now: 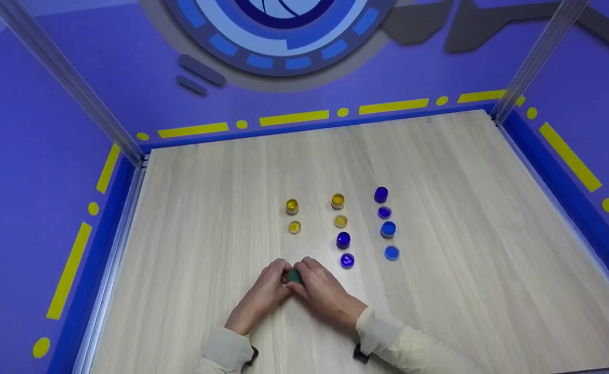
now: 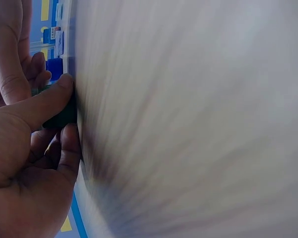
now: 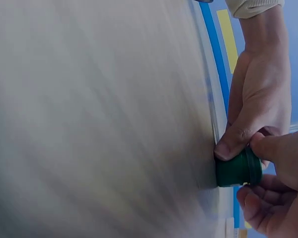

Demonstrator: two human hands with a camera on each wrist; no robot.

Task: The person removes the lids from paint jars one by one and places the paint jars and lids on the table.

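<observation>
A small green paint pot (image 3: 231, 172) stands on the wooden table between the two hands, its base against the tabletop. My left hand (image 1: 267, 290) grips its lower part, the thumb along one side and fingers on the other. Around the green lid (image 3: 254, 166) at its top, my right hand (image 1: 326, 292) pinches with thumb and fingers. From above, the hands cover most of the pot. Nearest to the right hand is a violet lid (image 1: 347, 261), with a violet pot (image 1: 343, 240) just behind it.
Farther back stand two yellow pots (image 1: 292, 206), each with a yellow lid (image 1: 295, 227) in front. To the right, a second violet pot (image 1: 381, 195) and a blue pot (image 1: 388, 229) have matching lids before them. Blue-purple panels (image 1: 29, 156) enclose the table.
</observation>
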